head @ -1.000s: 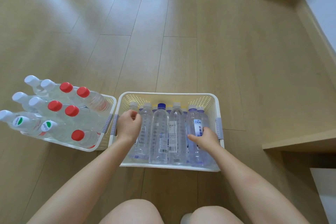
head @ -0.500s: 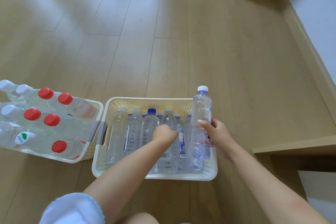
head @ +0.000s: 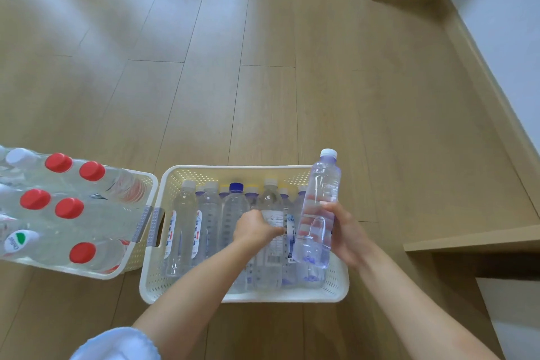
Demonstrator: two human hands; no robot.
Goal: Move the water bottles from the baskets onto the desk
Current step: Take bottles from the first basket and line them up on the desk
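**Wood floor, two baskets, one bottle lifted**

Light wood plank floor (head: 263, 67); white wall and wooden skirting off to the right of the hands. A desk edge (head: 473, 238) shows just right of the right hand.

Right hand (head: 343, 235) grasps a purple-tinted bottle (head: 320, 207) around its lower body, tilted slightly, base above the right end of the white basket (head: 242, 297).

Left hand (head: 255, 228), just left of the lifted bottle, reaches down among the standing bottles and is clenched around a clear labelled bottle (head: 273, 204) at its middle.

Further left of the left hand: second basket (head: 143, 181), touching or nearly touching the first, packed with red-capped bottles (head: 92, 171).
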